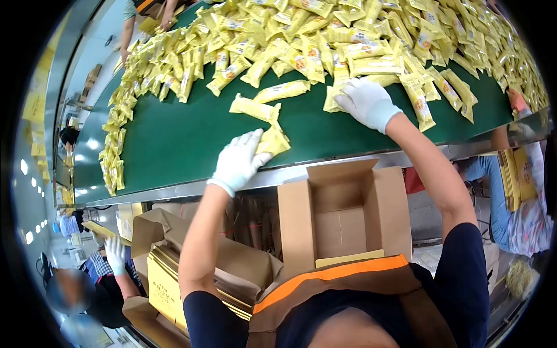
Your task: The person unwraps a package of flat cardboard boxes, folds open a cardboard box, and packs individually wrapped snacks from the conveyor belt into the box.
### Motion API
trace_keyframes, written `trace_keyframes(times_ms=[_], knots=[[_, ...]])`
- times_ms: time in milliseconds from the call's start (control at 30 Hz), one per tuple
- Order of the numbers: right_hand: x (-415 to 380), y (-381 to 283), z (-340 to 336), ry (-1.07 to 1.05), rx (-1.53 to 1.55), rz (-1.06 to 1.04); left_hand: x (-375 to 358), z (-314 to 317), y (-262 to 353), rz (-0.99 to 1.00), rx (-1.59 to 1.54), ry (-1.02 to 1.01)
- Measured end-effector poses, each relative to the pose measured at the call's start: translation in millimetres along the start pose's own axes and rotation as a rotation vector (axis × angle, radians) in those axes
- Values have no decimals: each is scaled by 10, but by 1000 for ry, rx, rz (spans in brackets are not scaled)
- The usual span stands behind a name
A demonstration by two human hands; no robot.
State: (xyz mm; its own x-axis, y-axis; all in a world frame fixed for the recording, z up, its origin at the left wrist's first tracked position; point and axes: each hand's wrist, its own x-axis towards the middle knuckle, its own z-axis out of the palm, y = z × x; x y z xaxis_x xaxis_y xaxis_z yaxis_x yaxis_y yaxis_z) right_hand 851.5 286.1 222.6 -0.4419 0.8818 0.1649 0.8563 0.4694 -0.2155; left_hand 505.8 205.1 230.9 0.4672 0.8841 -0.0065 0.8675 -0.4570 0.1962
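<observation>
My left hand (237,162), in a white glove, pinches a yellow snack packet (274,141) near the front edge of the green conveyor belt (191,133). Another yellow packet (253,108) touches the far end of that one, and a further packet (282,91) lies just beyond. To the right, my gloved right hand (366,103) has its fingers closed on a yellow packet (331,100) at the front of the pile; its palm side is hidden. An open cardboard box (342,229) stands below the belt, between my arms, with its flaps spread.
A large heap of yellow packets (325,35) covers the far side of the belt. The metal rim (301,172) separates belt and box. Folded yellow cartons (165,284) stand in a box at lower left. Co-workers' hands show at left (115,255), upper left and right.
</observation>
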Motion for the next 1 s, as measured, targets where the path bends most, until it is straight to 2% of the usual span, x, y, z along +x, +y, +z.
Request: trace_keyframes(times_ms=[33, 100, 133, 167, 233, 300, 367, 500, 533, 567, 633, 667, 733, 833, 900, 967, 1000], knots=[[-21, -45, -24, -15, -86, -9, -10, 32, 72, -3, 77, 23], [-163, -115, 8, 9, -178, -103, -85, 159, 162, 44, 160, 226], [-217, -195, -74, -161, -175, -83, -102, 143, 236, 30, 151, 246], [-271, -231, -120, -223, -201, -107, -110, 124, 285, 39, 150, 252], [-404, -195, -139, -21, -206, -216, -132, 87, 360, 61, 145, 256], [-465, -128, -196, 147, -183, -207, -169, 89, 406, 53, 139, 271], [-554, -80, -104, 8, -167, -56, -187, 174, 405, 40, 155, 330], [-733, -29, -256, -62, -181, -90, -233, 170, 461, -24, 139, 211], [-751, -23, -314, -81, -167, -124, -231, 162, 456, 45, 173, 251], [-726, -7, -357, -85, -93, -70, -219, 160, 418, 112, 209, 297], [-717, 76, -466, -89, 69, 32, -219, 139, 411, 47, 170, 171], [-771, 132, -550, 33, 199, 149, -228, 112, 422, 30, 191, 130], [-905, 229, -760, 170, 259, 418, -244, 76, 436, 15, 158, 134], [-1126, 1001, -489, 366, 604, 600, -233, 69, 389, -52, 76, 137], [-1141, 1130, -471, 160, 840, 669, -183, 72, 370, -91, 34, 138], [-1127, 1025, -387, 139, 669, 643, -146, 35, 361, -133, 19, 129], [-1132, 904, -399, 116, 381, 611, -128, -12, 396, -160, 20, 79]])
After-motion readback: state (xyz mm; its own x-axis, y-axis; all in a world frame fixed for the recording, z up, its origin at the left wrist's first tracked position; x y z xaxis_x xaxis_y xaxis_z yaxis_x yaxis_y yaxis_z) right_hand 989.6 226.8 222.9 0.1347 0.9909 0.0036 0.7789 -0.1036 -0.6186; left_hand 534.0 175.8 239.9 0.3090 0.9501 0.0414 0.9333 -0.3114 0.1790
